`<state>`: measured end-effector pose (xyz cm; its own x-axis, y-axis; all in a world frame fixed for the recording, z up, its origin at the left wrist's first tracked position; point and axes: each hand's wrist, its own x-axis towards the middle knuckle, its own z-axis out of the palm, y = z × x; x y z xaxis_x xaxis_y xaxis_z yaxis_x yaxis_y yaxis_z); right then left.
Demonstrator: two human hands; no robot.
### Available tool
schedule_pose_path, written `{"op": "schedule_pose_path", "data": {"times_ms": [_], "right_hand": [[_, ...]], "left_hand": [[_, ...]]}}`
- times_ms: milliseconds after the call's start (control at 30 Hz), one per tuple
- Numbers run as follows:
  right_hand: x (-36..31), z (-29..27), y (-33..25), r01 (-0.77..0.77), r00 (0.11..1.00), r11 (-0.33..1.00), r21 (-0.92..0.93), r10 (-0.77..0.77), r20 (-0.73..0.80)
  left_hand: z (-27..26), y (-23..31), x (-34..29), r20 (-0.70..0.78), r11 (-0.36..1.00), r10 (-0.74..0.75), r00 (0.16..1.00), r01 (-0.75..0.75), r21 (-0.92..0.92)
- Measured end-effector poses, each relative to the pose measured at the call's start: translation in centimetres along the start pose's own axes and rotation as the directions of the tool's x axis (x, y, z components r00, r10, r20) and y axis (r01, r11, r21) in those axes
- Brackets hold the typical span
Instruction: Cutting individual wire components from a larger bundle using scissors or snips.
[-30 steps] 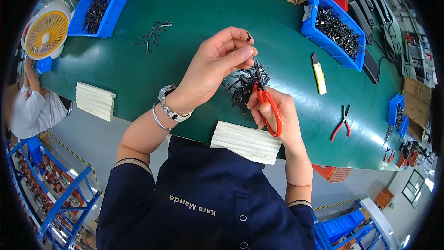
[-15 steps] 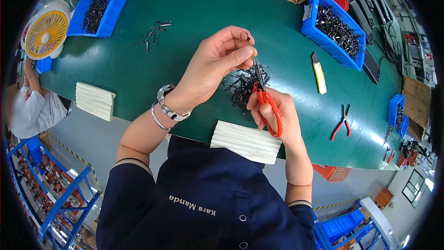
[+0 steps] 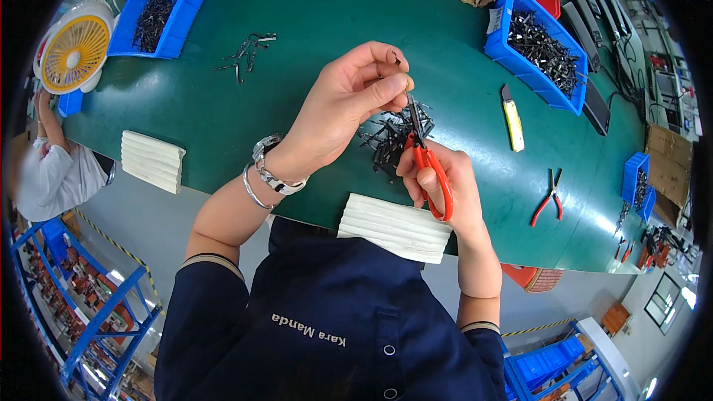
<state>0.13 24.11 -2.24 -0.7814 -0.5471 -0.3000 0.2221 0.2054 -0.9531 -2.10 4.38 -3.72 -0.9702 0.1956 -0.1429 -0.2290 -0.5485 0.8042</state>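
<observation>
My left hand pinches a small black part between thumb and fingers; its end pokes up past the fingertips and the rest is hidden. My right hand is closed round a pair of red-handled scissors. Their blades point away from me, tips close against the left fingertips; whether they touch the part I cannot tell. Under the scissors and beyond them, a pile of small black parts lies on the green table, partly covered by my hands.
Blue bins of black parts stand far left and far right. On the right lie a yellow utility knife and red-handled pliers. A small cluster of parts lies left. White ridged pads edge the table. A person sits left.
</observation>
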Motion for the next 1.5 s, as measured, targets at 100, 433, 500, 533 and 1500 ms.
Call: {"op": "schedule_pose_path", "data": {"times_ms": [100,433,500,533,1500], "right_hand": [[-0.05,0.04,-0.39,-0.045,0.999,0.999,-0.024,0.045,-0.007],[0.19,0.07,-0.16,0.016,0.999,0.995,-0.098,-0.019,-0.035],[0.15,0.11,-0.32,0.011,0.999,0.993,-0.12,-0.016,-0.037],[0.13,0.11,-0.36,0.012,0.999,0.992,-0.122,-0.017,-0.036],[-0.09,-0.15,-0.27,-0.013,1.0,1.0,-0.005,0.013,0.024]], "left_hand": [[0.04,-0.15,-0.11,-0.022,1.0,0.011,1.0,-0.011,-0.002],[0.33,-0.06,-0.03,0.004,0.99,0.062,0.998,-0.062,0.126],[0.24,-0.01,0.02,0.009,0.989,0.067,0.998,-0.067,0.132],[0.21,0.03,0.03,0.015,0.988,0.069,0.998,-0.07,0.139],[0.31,-0.52,-0.06,0.007,1.0,-0.011,1.0,0.011,0.009]]}}
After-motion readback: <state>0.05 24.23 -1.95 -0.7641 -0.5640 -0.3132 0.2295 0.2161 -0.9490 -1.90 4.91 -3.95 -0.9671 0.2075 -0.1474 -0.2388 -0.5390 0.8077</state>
